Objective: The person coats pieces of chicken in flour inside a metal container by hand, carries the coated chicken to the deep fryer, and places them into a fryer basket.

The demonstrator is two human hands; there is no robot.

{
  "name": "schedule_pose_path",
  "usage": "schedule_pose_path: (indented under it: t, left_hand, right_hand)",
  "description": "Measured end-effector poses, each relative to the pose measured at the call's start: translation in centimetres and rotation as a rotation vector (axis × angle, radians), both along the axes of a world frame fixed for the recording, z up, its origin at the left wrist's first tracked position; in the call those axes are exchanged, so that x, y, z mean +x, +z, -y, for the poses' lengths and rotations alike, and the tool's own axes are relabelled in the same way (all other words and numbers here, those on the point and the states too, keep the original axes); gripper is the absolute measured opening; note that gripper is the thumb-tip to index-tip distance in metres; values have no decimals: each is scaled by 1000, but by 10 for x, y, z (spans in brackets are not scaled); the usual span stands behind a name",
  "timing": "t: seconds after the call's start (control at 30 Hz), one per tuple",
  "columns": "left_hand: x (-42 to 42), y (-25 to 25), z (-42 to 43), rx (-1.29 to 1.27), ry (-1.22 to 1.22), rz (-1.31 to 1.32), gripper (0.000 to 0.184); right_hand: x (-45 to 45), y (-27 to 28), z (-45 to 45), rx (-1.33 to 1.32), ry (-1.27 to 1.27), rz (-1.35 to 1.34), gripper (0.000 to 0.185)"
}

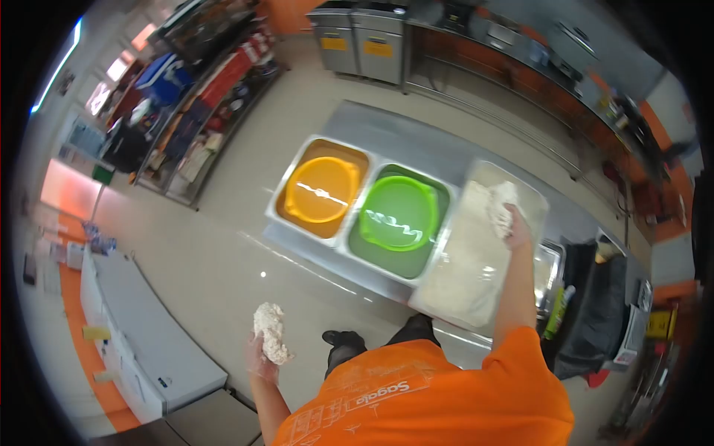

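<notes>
My left hand (262,360) is closed round a lumpy, flour-coated chicken piece (270,327), held out over the floor away from the table. My right hand (518,229) reaches over a large pan of white flour (465,260) and grips a second flour-coated piece (501,204), whose shape is partly hidden by its thick coating. Left of the flour, a green basket (399,213) sits in a pan of cloudy liquid. Beside it, an orange basket (321,189) sits in another liquid-filled pan.
These pans stand on a steel table (357,123). A shiny metal tray (549,271) and a dark bag-like cover (591,320) lie at its right end. A white chest freezer (149,320) is at lower left. Loaded shelves (212,111) and two steel fryers (357,44) stand behind.
</notes>
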State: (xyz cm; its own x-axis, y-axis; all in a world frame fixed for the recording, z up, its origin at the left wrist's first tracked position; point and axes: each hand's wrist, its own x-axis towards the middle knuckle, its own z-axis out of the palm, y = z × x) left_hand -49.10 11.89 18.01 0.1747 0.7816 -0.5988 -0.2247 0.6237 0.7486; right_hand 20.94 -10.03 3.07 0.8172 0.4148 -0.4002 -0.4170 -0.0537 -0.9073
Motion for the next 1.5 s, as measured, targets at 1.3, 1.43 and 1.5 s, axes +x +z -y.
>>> schedule_pose_path:
  t: [1.3,1.43,1.5]
  left_hand:
    - [-122,-49,-854,75,-92,-11,42]
    - [-43,-71,-968,74,-234,-66,46]
    - [19,-71,-1031,70,-333,-82,49]
  right_hand:
    - [-370,117,-990,570,391,-582,48]
    - [-331,67,-1057,474,308,-630,45]
    - [-304,67,-1080,513,243,-590,43]
